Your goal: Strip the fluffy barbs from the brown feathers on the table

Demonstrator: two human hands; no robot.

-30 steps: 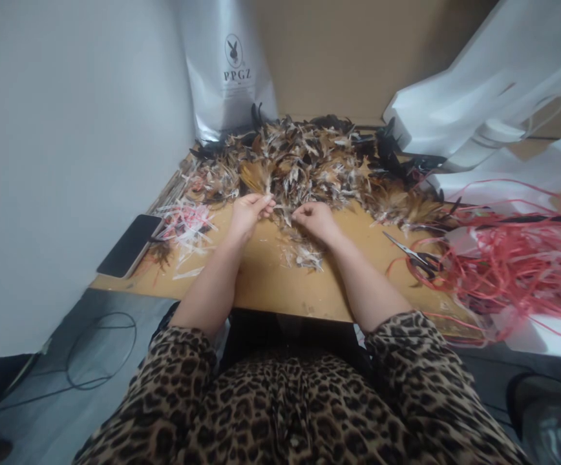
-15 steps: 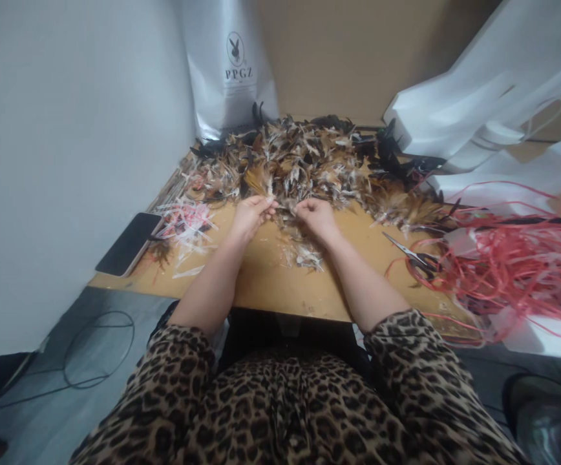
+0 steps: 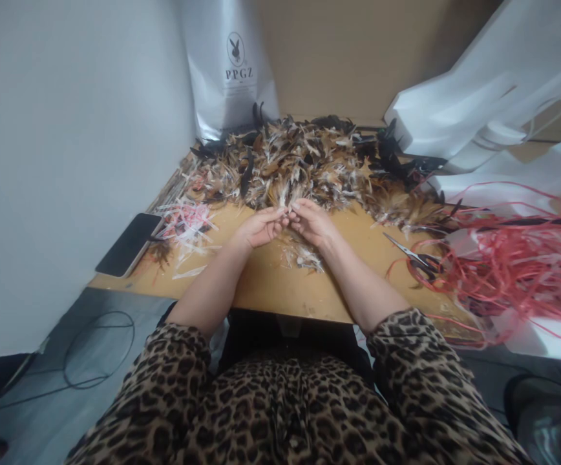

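My left hand [image 3: 264, 227] and my right hand [image 3: 312, 221] meet at the fingertips, just in front of a broad heap of brown, white and black feathers [image 3: 309, 155]. The left thumb and fingers are pinched on the base of a brown feather [image 3: 277, 192], whose vane points away from me. My right hand is closed too, its fingertips on the feather's base; how the two grips divide is hard to make out. White fluff [image 3: 308, 259] and small feather scraps lie on the tabletop below my hands.
On the left are a phone [image 3: 128, 245] and pink-and-white strips [image 3: 188, 219]. Scissors [image 3: 411, 253] lie to the right, beside tangled red strips [image 3: 518, 265]. A white printed bag [image 3: 236, 97] stands behind the heap, and white packaging [image 3: 459, 90] is at the back right.
My left hand has moved right and slightly nearer, bringing the feather along. The gap between my hands has closed, and their fingertips now meet.
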